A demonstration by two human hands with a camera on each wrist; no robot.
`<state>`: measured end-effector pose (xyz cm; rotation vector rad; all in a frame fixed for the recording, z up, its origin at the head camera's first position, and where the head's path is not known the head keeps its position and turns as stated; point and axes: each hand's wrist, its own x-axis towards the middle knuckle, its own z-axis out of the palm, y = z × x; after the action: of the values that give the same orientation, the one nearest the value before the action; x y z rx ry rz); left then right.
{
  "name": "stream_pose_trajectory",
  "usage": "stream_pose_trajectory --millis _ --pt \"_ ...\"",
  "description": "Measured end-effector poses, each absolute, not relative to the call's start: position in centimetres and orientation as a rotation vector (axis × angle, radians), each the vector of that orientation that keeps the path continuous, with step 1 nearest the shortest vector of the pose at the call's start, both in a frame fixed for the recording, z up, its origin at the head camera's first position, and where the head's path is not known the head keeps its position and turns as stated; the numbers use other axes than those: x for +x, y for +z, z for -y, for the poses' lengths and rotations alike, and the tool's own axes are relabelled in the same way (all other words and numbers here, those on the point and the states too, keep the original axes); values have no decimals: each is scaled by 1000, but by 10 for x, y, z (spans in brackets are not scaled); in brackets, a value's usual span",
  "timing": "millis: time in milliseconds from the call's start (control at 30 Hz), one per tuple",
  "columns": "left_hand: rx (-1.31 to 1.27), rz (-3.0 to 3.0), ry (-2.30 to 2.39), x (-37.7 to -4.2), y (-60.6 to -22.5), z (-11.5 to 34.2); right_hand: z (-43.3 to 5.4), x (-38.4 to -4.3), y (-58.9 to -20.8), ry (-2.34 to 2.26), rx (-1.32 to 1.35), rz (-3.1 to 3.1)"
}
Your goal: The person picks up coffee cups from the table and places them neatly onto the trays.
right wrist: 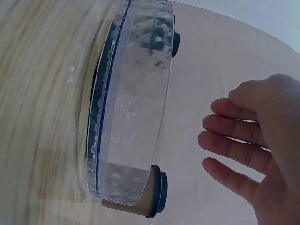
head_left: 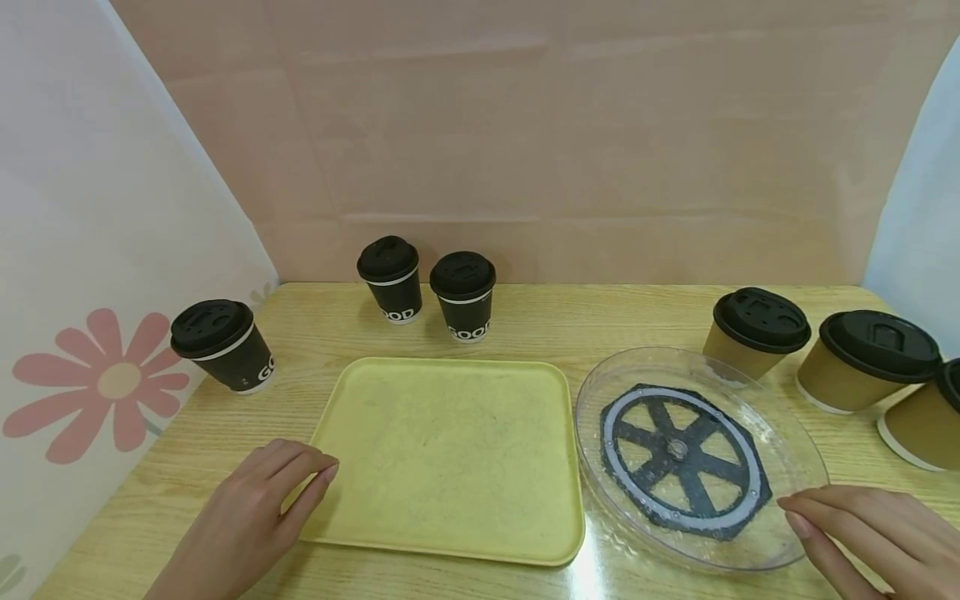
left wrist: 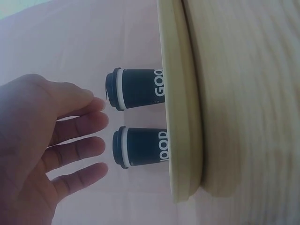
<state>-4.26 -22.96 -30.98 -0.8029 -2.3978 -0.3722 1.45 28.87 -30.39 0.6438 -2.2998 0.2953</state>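
My left hand (head_left: 258,504) hovers by the left edge of a yellow tray (head_left: 450,467), thumb near the forefinger and nothing held. In the left wrist view the fingers of this hand (left wrist: 61,126) are loosely extended, with two black paper cups (left wrist: 140,88) beyond them. My right hand (head_left: 877,533) hangs near the right rim of a round clear plastic tray (head_left: 787,467), apart from it in the right wrist view, where the fingers of the hand (right wrist: 253,140) are relaxed and grip nothing. A dark spoked octagonal piece (head_left: 701,500) shows through the clear tray's bottom.
Two black lidded cups (head_left: 462,300) stand behind the yellow tray, and another black cup (head_left: 225,346) stands at the left. Three brown cups with black lids, the nearest to the clear tray (head_left: 757,329) included, line the right side. A beige backdrop (head_left: 555,142) closes off the back.
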Motion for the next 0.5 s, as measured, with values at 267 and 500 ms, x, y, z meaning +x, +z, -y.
stream_pose_trajectory --millis 267,500 --pt "-801 2436 -334 -43 -312 230 -289 14 -305 304 650 2282" --pt "-793 2444 -333 -42 -312 231 -291 14 -308 319 642 2249"
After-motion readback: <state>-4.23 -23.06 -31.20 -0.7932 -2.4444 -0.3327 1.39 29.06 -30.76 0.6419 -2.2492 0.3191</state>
